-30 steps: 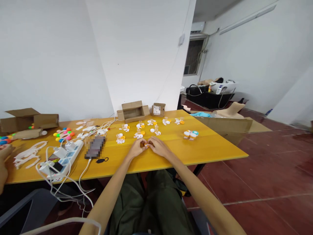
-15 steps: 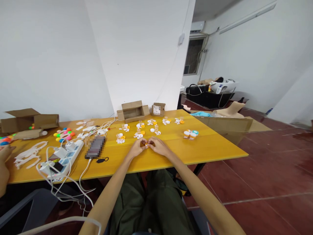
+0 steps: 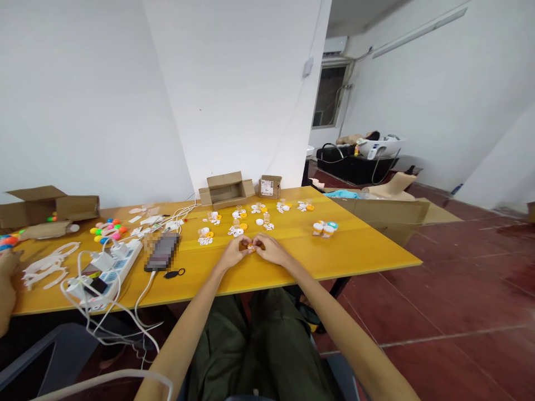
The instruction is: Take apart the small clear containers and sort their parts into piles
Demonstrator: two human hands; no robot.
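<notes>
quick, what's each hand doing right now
Left hand: pinched shut on the small orange piece.
Right hand: pinched shut on the same piece.

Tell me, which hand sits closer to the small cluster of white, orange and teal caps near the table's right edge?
Right. The right hand lies on the cap cluster's side; the left hand sits farther off. Both pinch a small orange piece.

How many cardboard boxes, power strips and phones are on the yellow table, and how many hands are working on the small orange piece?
Cardboard boxes: 3, a large open one, a middle open one, a small one
Power strips: 1
Phones: 1
Hands on the small orange piece: 2, left hand and right hand
Total: 7
</notes>
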